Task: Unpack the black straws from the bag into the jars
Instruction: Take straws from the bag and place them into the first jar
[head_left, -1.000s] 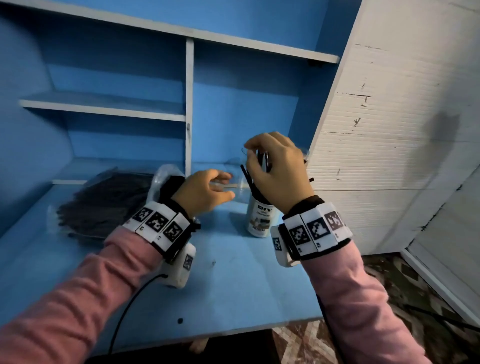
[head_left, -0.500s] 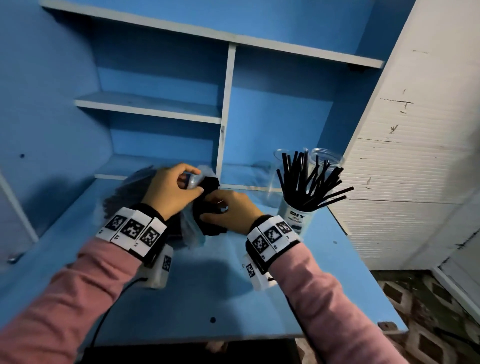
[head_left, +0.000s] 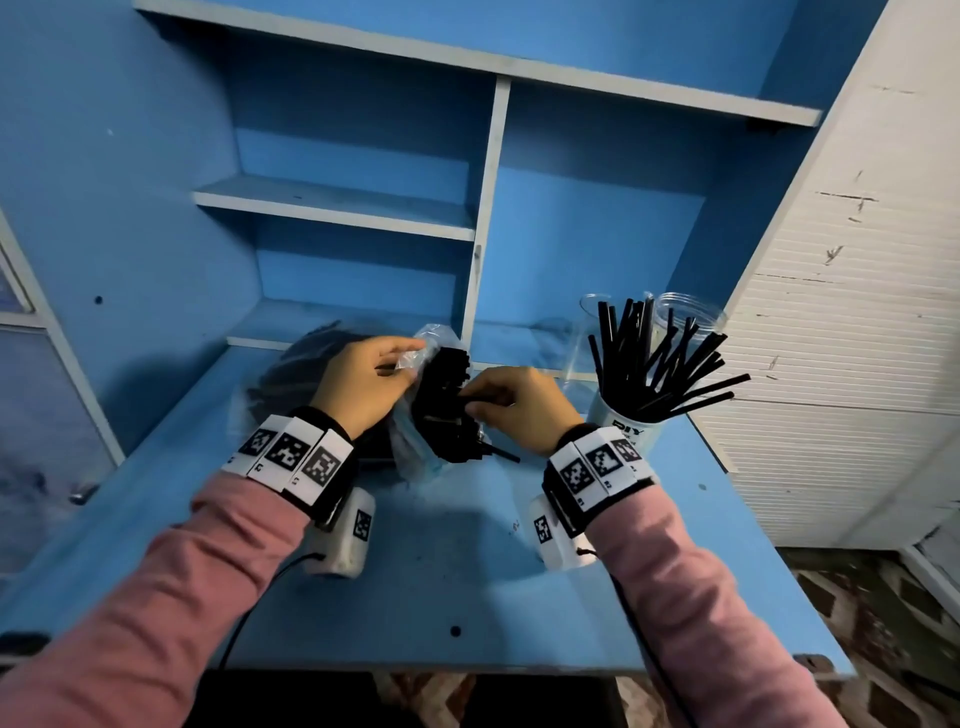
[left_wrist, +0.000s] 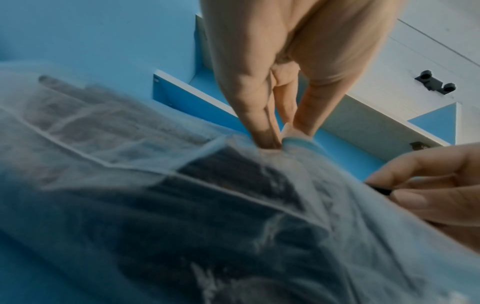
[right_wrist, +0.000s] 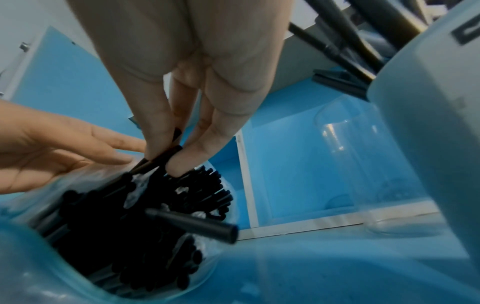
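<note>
A clear plastic bag (head_left: 415, 457) full of black straws (head_left: 447, 410) lies on the blue desk (head_left: 441, 582), its open mouth facing right. My left hand (head_left: 363, 384) pinches the bag's upper edge (left_wrist: 285, 144) between thumb and fingers. My right hand (head_left: 514, 405) pinches a few black straws (right_wrist: 158, 158) at the bag's mouth. One straw (right_wrist: 192, 224) sticks out of the bag toward the desk. To the right stands a white labelled jar (head_left: 631, 431) holding several black straws (head_left: 660, 358). Two empty clear jars (head_left: 685, 317) stand behind it.
Blue shelving with a white upright divider (head_left: 483, 223) rises behind the desk. A white panelled wall (head_left: 857, 312) closes the right side. The desk's front edge (head_left: 467, 670) is near my forearms, with patterned floor below right.
My right hand left the labelled jar, where straws now stand, and came left to the bag's mouth. My left hand took hold of the bag's edge. The view panned left.
</note>
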